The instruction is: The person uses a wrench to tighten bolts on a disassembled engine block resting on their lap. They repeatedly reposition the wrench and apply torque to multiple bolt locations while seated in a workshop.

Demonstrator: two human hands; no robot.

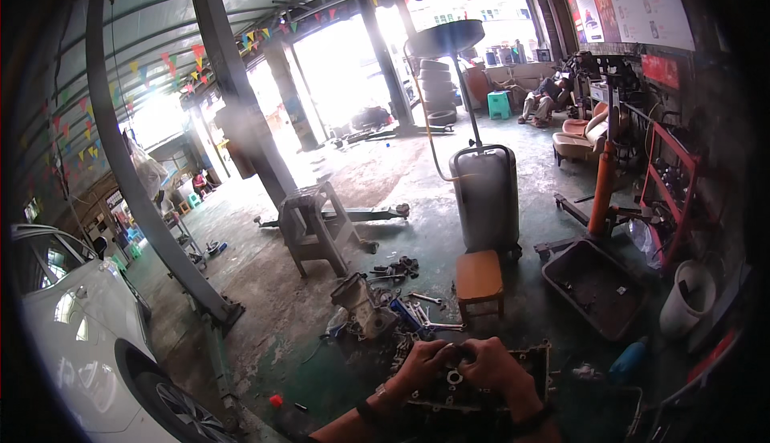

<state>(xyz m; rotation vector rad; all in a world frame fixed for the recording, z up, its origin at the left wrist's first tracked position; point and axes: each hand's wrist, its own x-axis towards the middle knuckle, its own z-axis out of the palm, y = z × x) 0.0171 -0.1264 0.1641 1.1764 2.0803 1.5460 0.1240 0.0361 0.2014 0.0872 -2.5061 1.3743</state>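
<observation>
Close together at the lower middle, my left hand and my right hand have their fingers closed and their thumbs nearly meeting. A small greyish part seems to be between them; its kind cannot be made out. Just below the fingers shows a pale ring. Under both hands lies a dark, flat metal engine part with holes along its edge, partly hidden by my forearms. Several wrenches and a dirty metal casting lie on the floor beyond my left hand.
A small wooden stool stands just ahead, before a wheeled oil drainer. To the right are a black tray, an orange jack and a white bucket. A grey step stool, lift post and white car stand left.
</observation>
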